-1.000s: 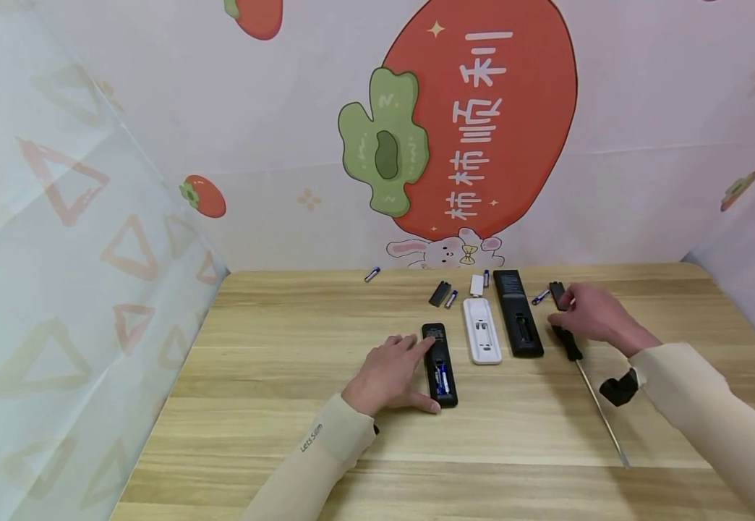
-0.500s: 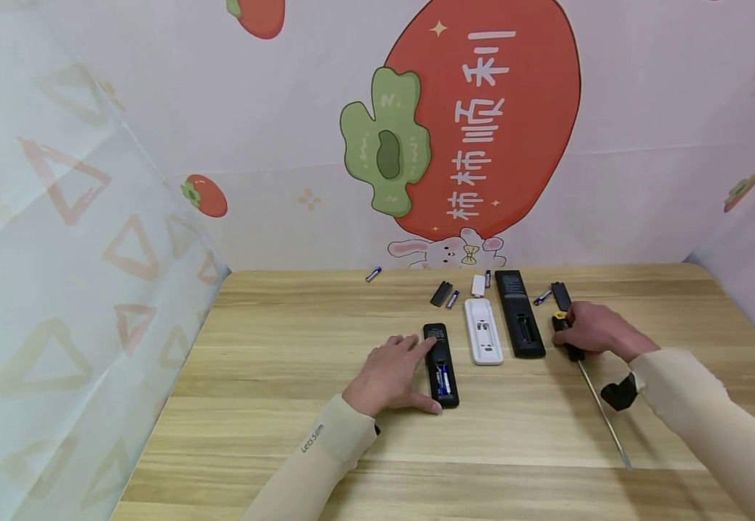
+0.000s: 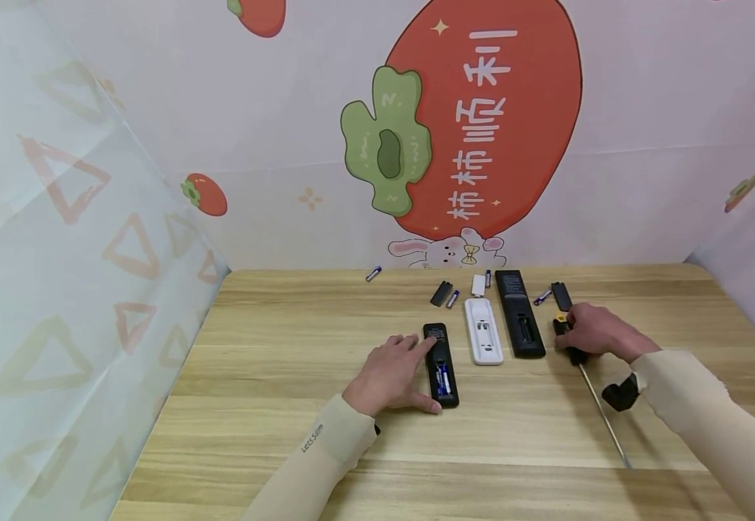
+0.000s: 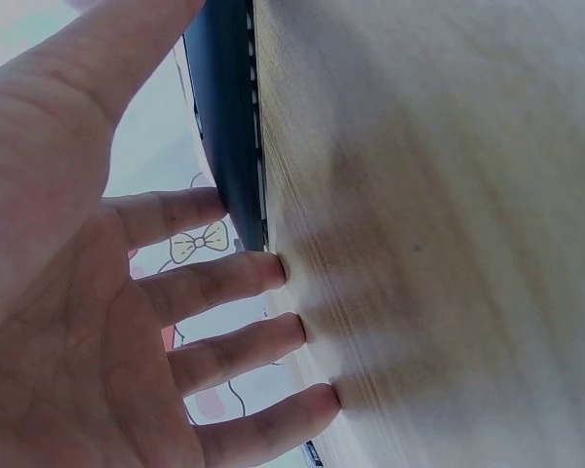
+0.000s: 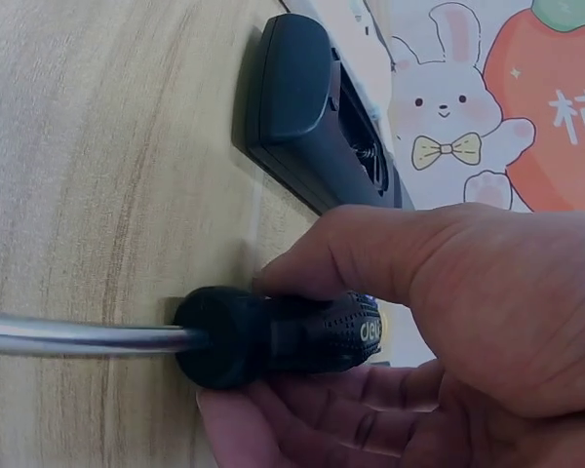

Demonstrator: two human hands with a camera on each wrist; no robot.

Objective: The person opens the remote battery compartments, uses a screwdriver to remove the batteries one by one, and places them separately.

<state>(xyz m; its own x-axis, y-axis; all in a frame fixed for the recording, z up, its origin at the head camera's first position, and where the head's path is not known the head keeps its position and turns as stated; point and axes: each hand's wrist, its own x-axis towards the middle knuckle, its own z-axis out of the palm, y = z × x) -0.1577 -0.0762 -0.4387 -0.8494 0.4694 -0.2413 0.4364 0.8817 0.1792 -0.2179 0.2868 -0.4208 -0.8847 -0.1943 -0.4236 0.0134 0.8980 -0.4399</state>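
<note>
My left hand rests at the left side of a small black remote control, index finger on its back and thumb by its lower end. Two blue batteries lie in that remote's uncovered compartment. In the left wrist view the fingers are nearly straight, several tips on the wood beside the remote. On the right, my right hand grips the black handle of a screwdriver, thumb on one side and fingers on the other. Its long metal shaft points toward the front, tip near the tabletop.
Between the hands lie a white remote and a larger black remote, compartments uncovered. Behind them are battery covers and loose batteries. Another cover sits behind my right hand. A patterned backdrop borders the wooden table.
My right hand has moved slightly toward the front, down over the screwdriver's handle, and its fingers have come around it. My left hand and the small black remote have stayed in place.
</note>
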